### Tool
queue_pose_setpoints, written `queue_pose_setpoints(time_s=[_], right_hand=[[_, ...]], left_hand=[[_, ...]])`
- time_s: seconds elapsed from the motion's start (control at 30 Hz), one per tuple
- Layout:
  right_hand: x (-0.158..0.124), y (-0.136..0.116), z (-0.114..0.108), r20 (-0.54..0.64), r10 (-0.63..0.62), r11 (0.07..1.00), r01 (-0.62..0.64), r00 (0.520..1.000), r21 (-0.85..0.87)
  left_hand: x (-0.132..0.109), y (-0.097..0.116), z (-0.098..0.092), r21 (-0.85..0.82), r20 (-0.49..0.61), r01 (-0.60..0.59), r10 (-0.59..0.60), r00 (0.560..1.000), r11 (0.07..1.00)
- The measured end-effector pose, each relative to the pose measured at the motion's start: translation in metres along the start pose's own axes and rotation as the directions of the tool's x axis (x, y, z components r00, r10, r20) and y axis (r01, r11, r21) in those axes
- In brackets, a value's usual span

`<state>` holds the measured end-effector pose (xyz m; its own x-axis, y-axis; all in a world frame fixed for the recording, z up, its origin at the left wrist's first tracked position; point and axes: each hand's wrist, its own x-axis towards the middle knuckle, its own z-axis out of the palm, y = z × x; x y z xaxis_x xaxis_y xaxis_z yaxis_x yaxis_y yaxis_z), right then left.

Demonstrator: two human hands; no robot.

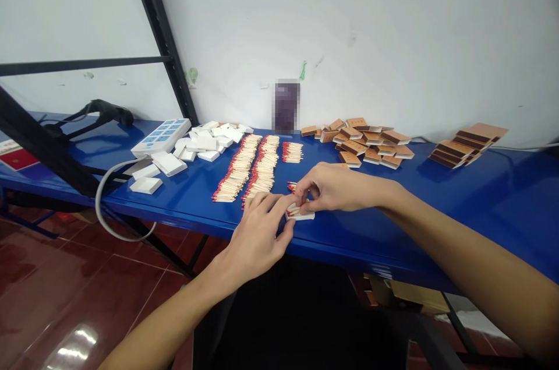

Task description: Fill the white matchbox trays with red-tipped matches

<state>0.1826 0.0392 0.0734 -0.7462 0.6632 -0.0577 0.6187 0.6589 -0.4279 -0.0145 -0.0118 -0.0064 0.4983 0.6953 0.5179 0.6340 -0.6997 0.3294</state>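
Note:
A small white matchbox tray (pixel 307 217) lies near the front edge of the blue table, with a few red-tipped matches in it. My left hand (pixel 259 230) grips the tray's left end between thumb and fingers. From the right, my right hand (pixel 329 188) reaches over the tray, its fingers pinched on matches (pixel 294 211) inside; the fingertips partly hide them. Just behind the tray, more red match heads (pixel 292 187) show beside my right fingers. Two long rows of matches, a left row (pixel 240 169) and a right row (pixel 263 169), and a small bundle (pixel 292 152) lie beyond my hands.
Empty white trays (pixel 205 141) are heaped at the back left beside a white power strip (pixel 161 137) with a grey cable. Brown matchbox sleeves (pixel 362 140) form a pile at the back right, with stacked sleeves (pixel 467 144) farther right. A black metal post (pixel 161 32) stands left.

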Motion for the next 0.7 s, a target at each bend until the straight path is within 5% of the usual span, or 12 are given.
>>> queue_pose_setpoints(time_s=[0.2,0.4,0.7], right_hand=[[-0.004,0.007,-0.006,0.026,-0.031,0.997,0.029,0.999,0.067],[-0.003,0.027,-0.016,-0.188,0.111,0.994,-0.112,0.976,0.006],[0.004,0.048,-0.005,-0.078,0.124,0.981,-0.134,0.989,-0.138]], left_hand=[[-0.002,-0.002,0.002,-0.058,-0.030,-0.039,0.038,0.999,0.998],[-0.005,-0.005,0.006,-0.046,-0.101,-0.100,0.095,0.990,0.994],[-0.007,-0.008,0.007,0.078,-0.052,-0.188,0.192,0.980,0.979]])
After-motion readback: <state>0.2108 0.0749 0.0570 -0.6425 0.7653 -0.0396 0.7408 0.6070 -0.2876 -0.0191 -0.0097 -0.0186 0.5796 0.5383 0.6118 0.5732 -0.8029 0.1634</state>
